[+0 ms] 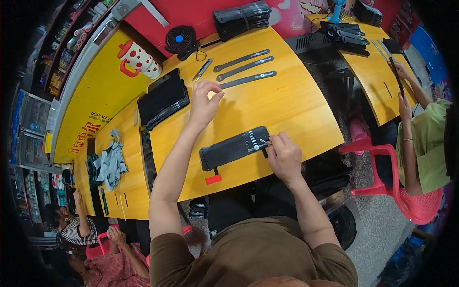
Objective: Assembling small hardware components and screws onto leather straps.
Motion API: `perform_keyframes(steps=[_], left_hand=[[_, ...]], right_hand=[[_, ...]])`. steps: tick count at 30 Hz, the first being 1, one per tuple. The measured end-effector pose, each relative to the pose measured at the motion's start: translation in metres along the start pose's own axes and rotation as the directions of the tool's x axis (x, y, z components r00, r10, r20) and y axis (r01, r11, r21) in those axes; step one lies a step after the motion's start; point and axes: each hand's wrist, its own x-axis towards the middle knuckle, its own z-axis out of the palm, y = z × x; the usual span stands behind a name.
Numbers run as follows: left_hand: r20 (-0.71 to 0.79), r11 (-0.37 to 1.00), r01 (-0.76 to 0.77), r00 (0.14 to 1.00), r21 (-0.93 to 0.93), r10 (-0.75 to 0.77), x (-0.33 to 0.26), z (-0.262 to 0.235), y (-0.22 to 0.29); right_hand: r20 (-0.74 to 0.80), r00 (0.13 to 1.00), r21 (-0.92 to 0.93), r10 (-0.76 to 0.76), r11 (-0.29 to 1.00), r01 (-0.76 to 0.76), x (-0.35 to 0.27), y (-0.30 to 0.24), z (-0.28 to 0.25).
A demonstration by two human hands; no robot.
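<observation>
On the yellow table in front of me lies a flat black panel [228, 149], with pale printing near its right end. A short black strap with a red tab [213, 179] sticks out from its near edge. At the panel's right end, my right hand [285, 155] is closed in a pinch, with a small pale bit at the fingertips that I cannot make out. My left hand [205, 105] is raised farther off, fingers curled together at the left end of the nearest dark grey strap [249, 80]. Whether it grips that strap is hidden.
Two more grey straps [246, 63] lie beyond, near blue thread snips [202, 70]. A black stack [162, 101] sits left; a small fan [180, 40], a dotted tumbler [141, 61] and a bundled black stack [242, 20] stand behind. A co-worker [420, 148] sits at right.
</observation>
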Motion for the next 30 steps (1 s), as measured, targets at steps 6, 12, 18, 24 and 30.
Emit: perform_keyframes(steps=[6, 12, 18, 24, 30], left_hand=[[0.038, 0.902, -0.149, 0.989, 0.405, 0.146, 0.023, 0.029, 0.006], [0.2, 0.909, -0.018, 0.977, 0.416, -0.073, 0.038, 0.041, 0.01], [0.254, 0.963, 0.039, 0.961, 0.268, -0.109, 0.035, 0.033, 0.019], [0.203, 0.998, 0.01, 0.979, 0.067, -0.023, -0.024, -0.01, 0.091], [-0.031, 0.99, -0.057, 0.998, -0.131, 0.054, -0.131, -0.055, 0.129]], right_hand=[[0.004, 1.0, -0.011, 0.005, 1.0, -0.005, -0.002, -0.002, -0.001], [0.002, 1.0, -0.003, 0.001, 1.0, -0.001, -0.002, 0.001, -0.001], [0.027, 1.0, 0.003, 0.001, 1.0, -0.001, 0.001, -0.001, -0.003], [-0.134, 0.99, 0.087, -0.054, 0.994, 0.066, -0.004, 0.004, -0.002], [-0.284, 0.956, 0.386, 0.069, 0.921, 0.048, -0.019, 0.002, -0.015]])
